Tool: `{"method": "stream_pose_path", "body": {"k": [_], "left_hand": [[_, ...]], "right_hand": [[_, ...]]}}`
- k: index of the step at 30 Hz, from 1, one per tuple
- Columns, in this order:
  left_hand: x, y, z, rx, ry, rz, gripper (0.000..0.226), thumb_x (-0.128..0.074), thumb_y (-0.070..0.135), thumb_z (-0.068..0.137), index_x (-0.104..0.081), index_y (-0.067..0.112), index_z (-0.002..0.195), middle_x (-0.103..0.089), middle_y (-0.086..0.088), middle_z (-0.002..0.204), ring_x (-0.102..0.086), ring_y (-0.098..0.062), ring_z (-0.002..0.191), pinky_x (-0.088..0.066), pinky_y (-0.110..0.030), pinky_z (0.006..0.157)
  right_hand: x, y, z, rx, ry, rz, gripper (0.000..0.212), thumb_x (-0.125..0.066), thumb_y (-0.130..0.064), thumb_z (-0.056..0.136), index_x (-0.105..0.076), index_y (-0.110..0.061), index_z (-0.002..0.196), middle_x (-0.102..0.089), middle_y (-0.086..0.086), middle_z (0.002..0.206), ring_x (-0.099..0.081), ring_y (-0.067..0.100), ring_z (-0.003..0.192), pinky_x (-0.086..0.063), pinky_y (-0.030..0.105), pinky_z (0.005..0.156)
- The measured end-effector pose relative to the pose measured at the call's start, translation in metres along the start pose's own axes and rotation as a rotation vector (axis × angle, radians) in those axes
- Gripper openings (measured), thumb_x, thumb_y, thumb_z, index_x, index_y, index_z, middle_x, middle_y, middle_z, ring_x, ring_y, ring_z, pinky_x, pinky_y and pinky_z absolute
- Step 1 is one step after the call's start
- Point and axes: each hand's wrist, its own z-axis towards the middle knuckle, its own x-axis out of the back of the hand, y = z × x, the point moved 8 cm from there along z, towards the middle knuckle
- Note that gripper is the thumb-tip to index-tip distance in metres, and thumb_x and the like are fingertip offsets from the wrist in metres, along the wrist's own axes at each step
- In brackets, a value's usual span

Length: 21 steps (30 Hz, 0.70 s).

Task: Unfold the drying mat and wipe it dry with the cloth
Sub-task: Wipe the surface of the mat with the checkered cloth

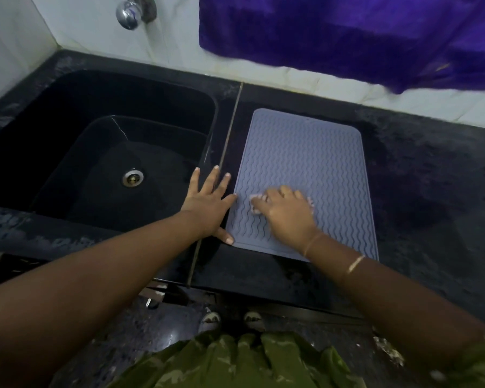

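- The drying mat (314,163) is lying fully opened and flat on the black counter (417,177), just to the right of the sink (109,152). No fold is showing, so the unfolding step is judged done.
- The cloth (254,204) is being held bunched under the right hand (286,214), on the near-left part of the mat. The fingers are curled over it. Only pale edges are showing, at the fingertips and past the far side of the hand.
- The cloth is being pressed down against the wavy ribs, presumably so that water lying between the ridges is taken up.
- The left hand (207,205) is being laid flat on the counter with its fingers spread wide, gripping nothing. Its thumb and forefinger tip are touching the mat's left edge.
- This placement is judged to be a brace, so that the mat is not being dragged sideways by the wiping.
- Whether the surface is wet cannot be told from this view.
- Wiping is judged to be under way. The far and right parts of the mat are lying uncovered, and it cannot be told whether they have been wiped.
- A purple towel (347,32) is hanging on the wall behind the counter.
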Motion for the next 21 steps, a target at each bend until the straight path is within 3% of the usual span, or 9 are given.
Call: {"method": "stream_pose_path", "body": {"k": [4,7,10,12,17,21], "left_hand": [[-0.001,0.006,0.003,-0.129,-0.038,-0.03,0.116,-0.054,0.075,0.069,0.001,0.013,0.15,0.008,-0.005,0.16,0.016,-0.025,0.145,0.02,-0.054,0.108],[-0.004,0.003,0.003,-0.125,-0.07,-0.077,0.119,-0.053,0.076,0.069,0.006,0.012,0.15,0.004,-0.005,0.16,0.007,-0.023,0.146,0.017,-0.055,0.109],[0.0,0.005,0.004,-0.134,-0.086,-0.016,0.12,-0.052,0.078,0.068,0.006,0.011,0.15,0.002,-0.006,0.16,0.002,-0.026,0.146,0.017,-0.056,0.109],[0.006,0.01,0.005,-0.138,-0.084,0.035,0.119,-0.053,0.077,0.068,0.002,0.009,0.15,-0.001,-0.008,0.16,0.0,-0.027,0.145,0.017,-0.056,0.109],[0.014,0.02,0.007,-0.149,-0.104,0.101,0.116,-0.058,0.071,0.069,-0.008,0.004,0.149,-0.009,-0.014,0.157,0.001,-0.029,0.145,0.014,-0.054,0.111],[0.022,0.022,0.01,-0.148,-0.127,0.021,0.11,-0.067,0.066,0.066,-0.022,0.005,0.146,-0.023,-0.012,0.153,-0.013,-0.028,0.141,0.0,-0.051,0.116]], "right_hand": [[0.001,0.003,0.027,-0.174,0.007,0.043,0.038,-0.047,-0.011,0.086,-0.051,-0.017,0.123,-0.053,0.011,0.119,-0.046,0.033,0.109,-0.037,0.042,0.084],[0.0,-0.025,-0.006,-0.036,0.04,0.065,0.04,-0.056,-0.015,0.081,-0.053,-0.015,0.121,-0.06,0.011,0.111,-0.054,0.032,0.099,-0.042,0.04,0.076],[0.006,-0.034,-0.04,0.164,0.148,0.107,0.054,-0.074,-0.018,0.059,-0.063,-0.016,0.112,-0.067,0.008,0.098,-0.063,0.03,0.084,-0.049,0.036,0.064],[0.006,-0.019,-0.034,0.232,0.154,0.031,0.048,-0.077,-0.021,0.064,-0.066,-0.019,0.11,-0.068,0.008,0.097,-0.064,0.029,0.081,-0.049,0.036,0.063],[-0.011,0.055,0.042,-0.037,-0.014,0.0,0.047,-0.053,-0.011,0.085,-0.047,-0.023,0.13,-0.049,0.012,0.131,-0.045,0.034,0.114,-0.038,0.044,0.088],[-0.012,0.05,0.052,-0.169,0.047,0.089,0.045,-0.055,-0.011,0.08,-0.052,-0.022,0.124,-0.055,0.009,0.118,-0.048,0.032,0.107,-0.038,0.042,0.084]]}}
